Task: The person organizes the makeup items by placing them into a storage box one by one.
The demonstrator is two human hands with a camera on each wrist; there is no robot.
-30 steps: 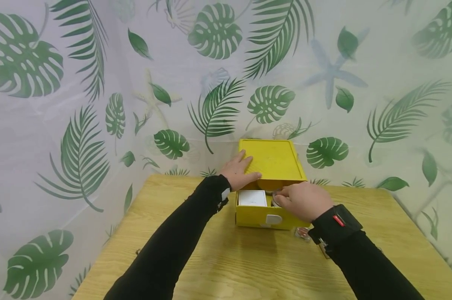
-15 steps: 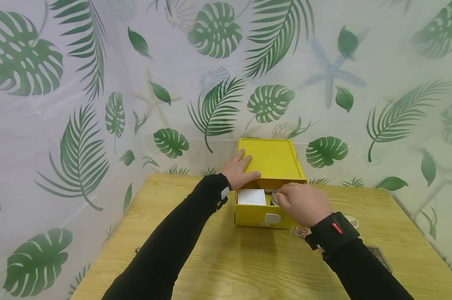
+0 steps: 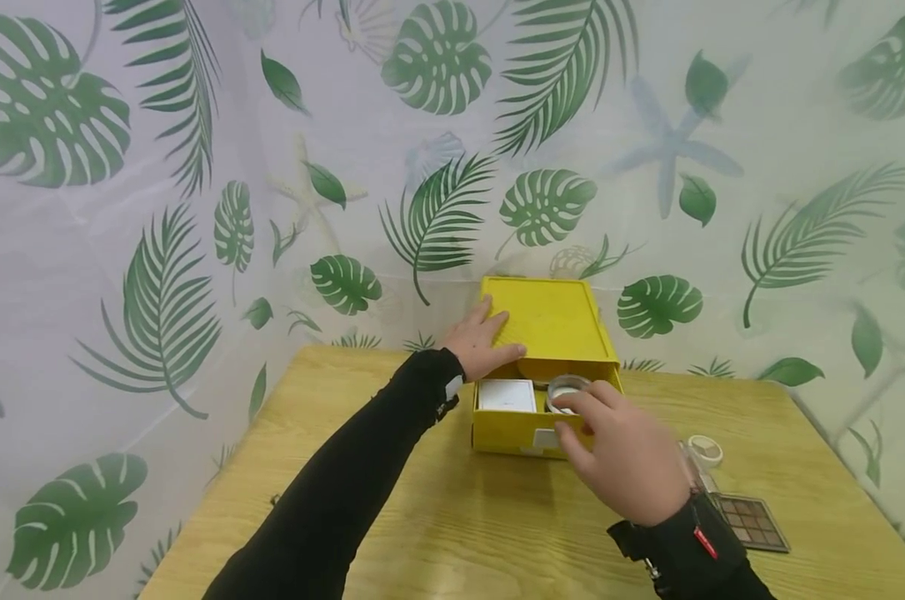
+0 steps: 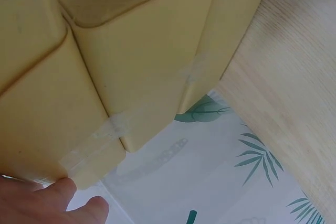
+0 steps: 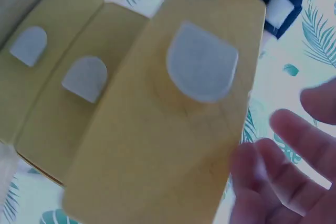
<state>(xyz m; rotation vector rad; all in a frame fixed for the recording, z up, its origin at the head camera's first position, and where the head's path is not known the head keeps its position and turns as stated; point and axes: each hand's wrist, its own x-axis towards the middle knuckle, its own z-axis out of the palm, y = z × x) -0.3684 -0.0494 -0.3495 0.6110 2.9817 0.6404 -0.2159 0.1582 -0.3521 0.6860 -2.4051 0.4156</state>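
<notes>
A yellow box (image 3: 497,433) stands on the table, its raised yellow panel (image 3: 546,317) sloping up at the back. My left hand (image 3: 478,342) rests on that panel's left side with fingers spread; its fingertips (image 4: 63,190) show at the yellow edge in the left wrist view. Inside the box sit a white square box (image 3: 507,396) and, to its right, a round container with a clear rim (image 3: 567,385). My right hand (image 3: 632,458) is over the box's front right, fingers loosely bent and holding nothing. In the right wrist view its fingers (image 5: 294,177) are beside the yellow front.
On the table's right lie a round cream compact (image 3: 705,450) and a palette of brown shades (image 3: 752,523). A clear item (image 3: 696,468) is partly hidden by the right wrist. White tabs (image 5: 202,61) mark the yellow panels. A leaf-patterned sheet (image 3: 437,100) covers the wall.
My right hand has let go of the round container in the box and drawn back toward the front right. The palette and compact have come into fuller view. My left hand has stayed put.
</notes>
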